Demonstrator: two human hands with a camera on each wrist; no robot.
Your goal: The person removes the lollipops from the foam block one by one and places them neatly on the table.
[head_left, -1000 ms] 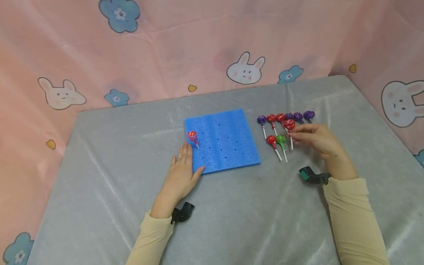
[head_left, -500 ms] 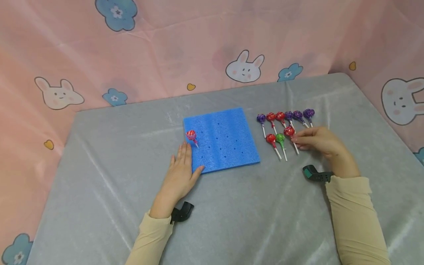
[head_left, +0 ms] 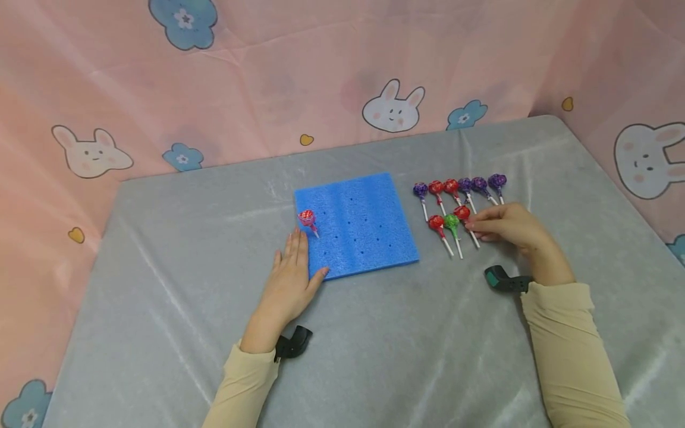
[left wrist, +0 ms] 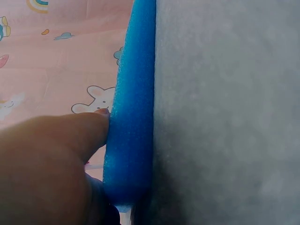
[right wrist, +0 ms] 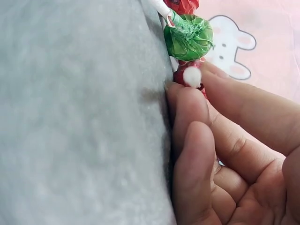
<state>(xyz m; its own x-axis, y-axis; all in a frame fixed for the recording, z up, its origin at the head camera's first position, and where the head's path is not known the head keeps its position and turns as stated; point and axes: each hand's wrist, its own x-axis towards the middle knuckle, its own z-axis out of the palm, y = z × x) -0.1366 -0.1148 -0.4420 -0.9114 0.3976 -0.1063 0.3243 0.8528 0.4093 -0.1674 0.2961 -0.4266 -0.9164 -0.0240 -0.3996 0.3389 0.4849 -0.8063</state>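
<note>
My right hand (head_left: 511, 229) pinches a red-wrapped lollipop (head_left: 462, 213) low at the table, its white stick slanting toward me. In the right wrist view, thumb and fingers close around that lollipop's neck, its stick end pointing at the camera. Just left of it lie a green lollipop (head_left: 452, 221) and another red lollipop (head_left: 436, 222). My left hand (head_left: 289, 270) rests along the left edge of a blue foam board (head_left: 374, 202), fingers straight, thumb (left wrist: 96, 126) against the near edge. A pink-red lollipop (head_left: 307, 217) stands tilted in the board near my left fingertips.
Behind the held lollipop lies a row of purple and red lollipops (head_left: 420, 190), sticks toward me. Several small dark holes dot the board. The grey cloth-covered table (head_left: 385, 345) meets a pink curtain (head_left: 257, 89) at the back and sides.
My right hand has lowered the red lollipop to the table beside the green one, then shifted it slightly left. My left hand stays on the board.
</note>
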